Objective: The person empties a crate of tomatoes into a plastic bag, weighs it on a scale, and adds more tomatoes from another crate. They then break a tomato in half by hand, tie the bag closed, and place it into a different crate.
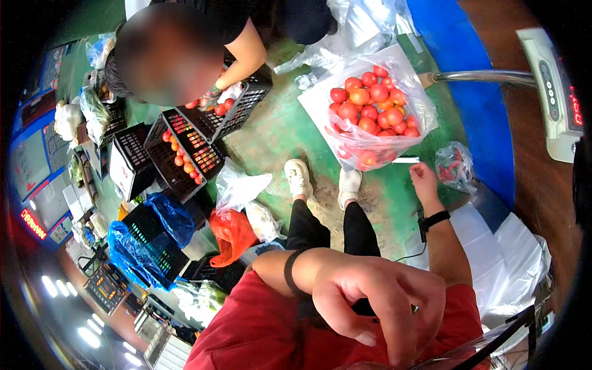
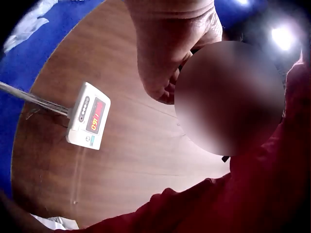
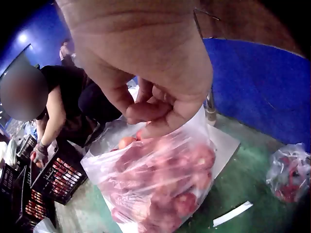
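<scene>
My left hand [image 1: 382, 302] is raised close in front of my chest and face, fingers loosely bent, with nothing seen in its grasp. In the left wrist view the same hand [image 2: 167, 53] is beside the blurred face. My right hand [image 1: 424, 180] hangs just right of a clear plastic bag [image 1: 370, 145] full of red tomatoes [image 1: 377, 92]. Seen from the right wrist, its fingers [image 3: 150, 111] curl loosely inward over the bag and hold nothing. The bag stands on a white scale platform [image 1: 311, 108], with tomatoes showing at its top.
The scale's lit display [image 1: 552, 98] sits on a metal post [image 1: 481, 76] at the right. Black crates [image 1: 185, 154] of tomatoes stand at the left, where another person [image 3: 56, 92] bends over them. A small knotted bag [image 1: 455, 166] and a white strip [image 3: 233, 213] lie on the green floor.
</scene>
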A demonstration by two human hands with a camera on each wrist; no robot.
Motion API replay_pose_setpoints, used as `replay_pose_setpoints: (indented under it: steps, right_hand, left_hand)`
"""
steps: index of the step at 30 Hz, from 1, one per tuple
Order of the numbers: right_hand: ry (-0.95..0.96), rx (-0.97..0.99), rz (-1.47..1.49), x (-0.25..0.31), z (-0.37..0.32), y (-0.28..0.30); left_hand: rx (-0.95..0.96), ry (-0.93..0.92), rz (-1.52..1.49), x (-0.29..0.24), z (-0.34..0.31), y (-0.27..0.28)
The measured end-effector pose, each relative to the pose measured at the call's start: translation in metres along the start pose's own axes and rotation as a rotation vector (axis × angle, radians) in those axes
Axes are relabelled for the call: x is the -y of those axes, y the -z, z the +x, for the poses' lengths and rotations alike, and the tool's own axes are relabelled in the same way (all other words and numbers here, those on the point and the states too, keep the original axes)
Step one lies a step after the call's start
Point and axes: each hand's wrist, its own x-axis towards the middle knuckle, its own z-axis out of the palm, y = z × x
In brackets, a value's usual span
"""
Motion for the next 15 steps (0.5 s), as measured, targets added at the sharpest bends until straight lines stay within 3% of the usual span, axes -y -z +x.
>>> replay_pose_setpoints:
  steps: [2,4,14,15]
  right_hand:
    - [0.011,-0.004,-0.022,0.003,-0.005,0.003]
    - [0.020,0.001,-0.004,-0.001,-0.009,0.005]
    - [-0.050,-0.020,0.024,-0.034,-0.025,-0.003]
    - [-0.059,-0.029,0.020,-0.035,-0.028,-0.003]
  left_hand:
    - [0.052,0.044,-0.002,-0.009,-0.001,0.006]
    - [0.037,0.319,0.076,-0.023,-0.001,0.008]
    - [0.027,0.379,0.006,-0.009,-0.003,0.007]
    - [0.097,0.207,-0.045,0.005,-0.004,0.009]
